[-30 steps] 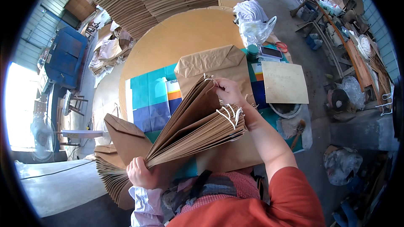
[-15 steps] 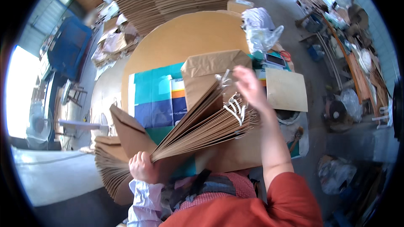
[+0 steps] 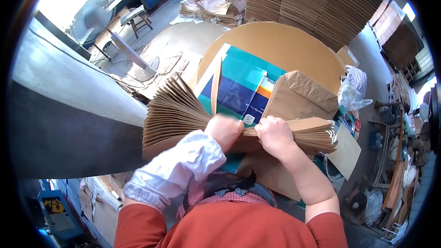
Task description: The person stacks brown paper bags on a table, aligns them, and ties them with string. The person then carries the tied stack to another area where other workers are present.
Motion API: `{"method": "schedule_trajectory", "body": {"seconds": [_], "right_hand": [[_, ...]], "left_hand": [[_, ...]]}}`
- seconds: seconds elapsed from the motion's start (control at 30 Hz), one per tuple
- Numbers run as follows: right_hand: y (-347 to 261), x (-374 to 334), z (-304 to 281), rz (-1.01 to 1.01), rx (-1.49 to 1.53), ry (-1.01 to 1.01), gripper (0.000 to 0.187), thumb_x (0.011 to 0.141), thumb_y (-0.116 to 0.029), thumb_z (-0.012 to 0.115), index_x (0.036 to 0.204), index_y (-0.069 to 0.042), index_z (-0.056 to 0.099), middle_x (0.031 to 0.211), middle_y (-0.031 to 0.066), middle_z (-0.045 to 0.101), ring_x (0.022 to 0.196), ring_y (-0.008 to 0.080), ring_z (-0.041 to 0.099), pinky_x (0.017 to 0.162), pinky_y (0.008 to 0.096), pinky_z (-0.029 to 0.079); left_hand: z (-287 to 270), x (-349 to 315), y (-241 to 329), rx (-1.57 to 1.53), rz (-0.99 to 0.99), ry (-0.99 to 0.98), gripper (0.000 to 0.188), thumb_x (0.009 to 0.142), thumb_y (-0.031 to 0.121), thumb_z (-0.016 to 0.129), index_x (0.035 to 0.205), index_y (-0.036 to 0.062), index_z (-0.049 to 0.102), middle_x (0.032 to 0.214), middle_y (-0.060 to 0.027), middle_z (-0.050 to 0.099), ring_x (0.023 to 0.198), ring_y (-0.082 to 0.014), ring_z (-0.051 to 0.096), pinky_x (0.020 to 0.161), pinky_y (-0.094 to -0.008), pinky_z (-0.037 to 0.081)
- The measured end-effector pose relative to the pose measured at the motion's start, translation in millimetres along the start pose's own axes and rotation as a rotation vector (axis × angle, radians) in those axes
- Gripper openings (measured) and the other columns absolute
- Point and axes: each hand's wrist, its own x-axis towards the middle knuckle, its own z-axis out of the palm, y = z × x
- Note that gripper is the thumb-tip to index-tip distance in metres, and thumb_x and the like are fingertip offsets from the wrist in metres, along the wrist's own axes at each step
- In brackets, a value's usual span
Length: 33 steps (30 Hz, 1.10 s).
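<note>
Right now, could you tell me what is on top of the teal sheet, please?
On the teal sheet lies a brown paper bag. The bundle of brown bags, held in the left hand and right hand, covers part of both; what lies there cannot be seen.

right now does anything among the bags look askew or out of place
Yes, mildly: one bag stands up apart from the fanned bags beside the left hand, leaving a wide gap while the others lie close together. I see no clear spill.

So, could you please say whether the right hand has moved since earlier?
Yes, the right hand has moved left, closer to the teal-and-blue sheet.
</note>
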Motion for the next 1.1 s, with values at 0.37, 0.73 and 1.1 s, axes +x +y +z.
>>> {"method": "schedule_trajectory", "body": {"seconds": [0.37, 0.73, 1.1], "right_hand": [[-2.8, -6.3, -6.4, 0.094, 0.01, -0.084, 0.02, 0.062, -0.014, 0.077, 0.073, -0.009, 0.062, 0.079, 0.0062, 0.062, 0.082, 0.0259, 0.062, 0.071, 0.0393, 0.052], [12.3, -67.4, -87.8, 0.124, 0.034, -0.135, 0.02, 0.064, -0.012, 0.077, 0.076, -0.008, 0.062, 0.08, 0.0077, 0.063, 0.083, 0.0281, 0.063, 0.071, 0.0405, 0.051], [64.8, -103.6, -34.1, 0.449, -0.03, -0.129, 0.039, 0.058, -0.024, 0.086, 0.083, -0.009, 0.06, 0.086, 0.0072, 0.063, 0.09, 0.0281, 0.061, 0.077, 0.041, 0.049]], "left_hand": [[3.0, -92.3, -133.8, 0.054, 0.035, 0.141, 0.042, 0.054, 0.025, 0.08, 0.085, 0.0064, 0.058, 0.088, -0.0104, 0.063, 0.094, -0.029, 0.06, 0.09, -0.0403, 0.042], [-60.3, -94.3, -57.9, 0.037, 0.083, 0.109, 0.021, 0.07, 0.023, 0.073, 0.069, 0.0079, 0.058, 0.065, -0.0088, 0.062, 0.069, -0.0313, 0.064, 0.064, -0.0423, 0.049], [2.1, -48.2, -28.2, -0.048, 0.029, 0.223, 0.048, 0.062, 0.03, 0.08, 0.093, 0.0051, 0.052, 0.09, -0.0086, 0.058, 0.094, -0.0283, 0.056, 0.083, -0.0395, 0.041]]}}
